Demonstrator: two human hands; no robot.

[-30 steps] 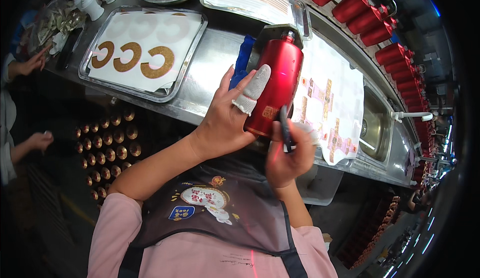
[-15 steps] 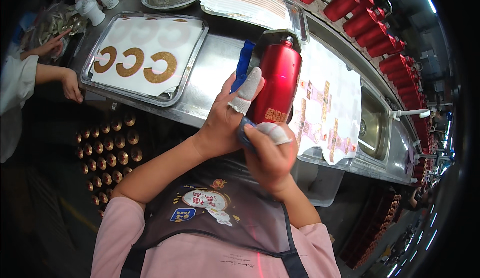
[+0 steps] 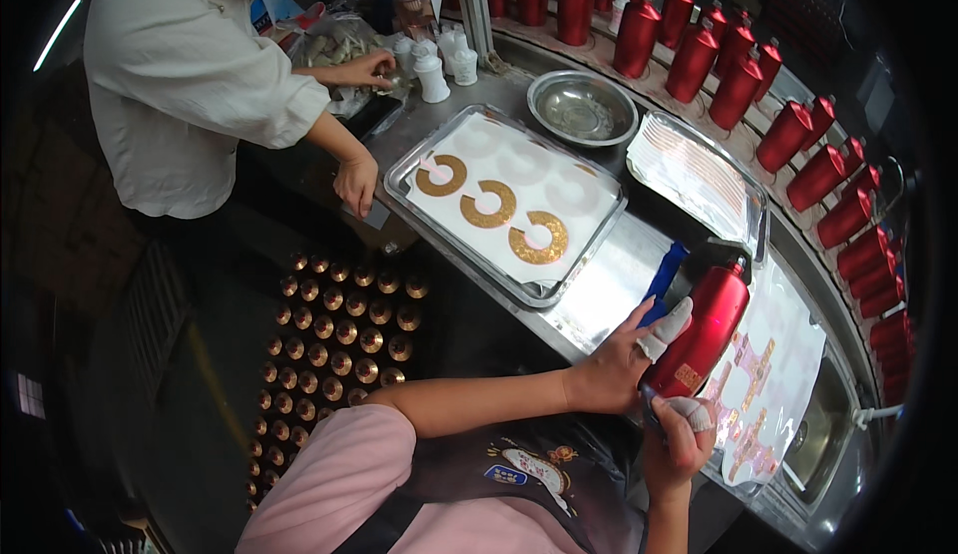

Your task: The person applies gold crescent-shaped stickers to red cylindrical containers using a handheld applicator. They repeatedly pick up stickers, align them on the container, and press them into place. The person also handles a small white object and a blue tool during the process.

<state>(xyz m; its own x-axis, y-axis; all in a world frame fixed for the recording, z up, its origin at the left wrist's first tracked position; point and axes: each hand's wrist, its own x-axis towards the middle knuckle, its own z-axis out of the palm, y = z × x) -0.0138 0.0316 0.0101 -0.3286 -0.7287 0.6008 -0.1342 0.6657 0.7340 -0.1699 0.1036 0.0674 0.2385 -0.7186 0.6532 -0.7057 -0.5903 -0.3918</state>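
A shiny red bottle with a gold label near its base lies tilted, its neck end by a dark angular holder. My left hand rests along the bottle's left side, fingers stretched out, one in a white finger cover. By the bottle's base, my right hand is closed on a dark bluish flat piece, mostly hidden by the fingers; its thumb wears a white cover too. A blue strip lies just beyond my left fingertips.
A tray holds a white sheet with gold C-shaped decals. Decal sheets lie right of the bottle, near a sink. Behind stand a metal bowl, another tray and red bottles. A co-worker's hand touches the table edge.
The view has swung left, bringing more of the co-worker and the back shelf into sight. Both my hands keep nearly the same places at the bottle.
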